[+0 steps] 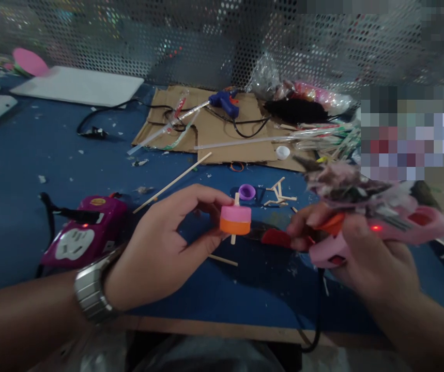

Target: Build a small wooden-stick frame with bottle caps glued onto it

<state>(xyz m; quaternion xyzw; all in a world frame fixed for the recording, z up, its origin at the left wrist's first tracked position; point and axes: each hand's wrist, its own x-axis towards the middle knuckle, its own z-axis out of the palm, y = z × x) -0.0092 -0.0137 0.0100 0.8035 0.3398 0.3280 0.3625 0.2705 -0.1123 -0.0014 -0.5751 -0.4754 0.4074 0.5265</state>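
Observation:
Between the thumb and fingers of my left hand [167,243] is a pair of bottle caps [235,220], pink above orange, joined face to face. A short wooden stick [233,239] pokes out of the caps above and below. My right hand [377,258] is wrapped round a pink glue gun [408,227] with a glowing red light and an orange trigger; grey-pink stuff, blurred, clings near its nozzle. Beside the right fingers is a pair of red-handled scissors [276,238]. A purple cap [247,192] lies on the table behind the joined caps.
A magenta power strip [86,232] stands at left. Cut stick pieces [279,195] and a long stick [173,182] lie on the blue table. Behind, cardboard [237,147] bears a blue glue gun [225,103] and a white cap [282,152]. A perforated metal screen [190,41] borders the back.

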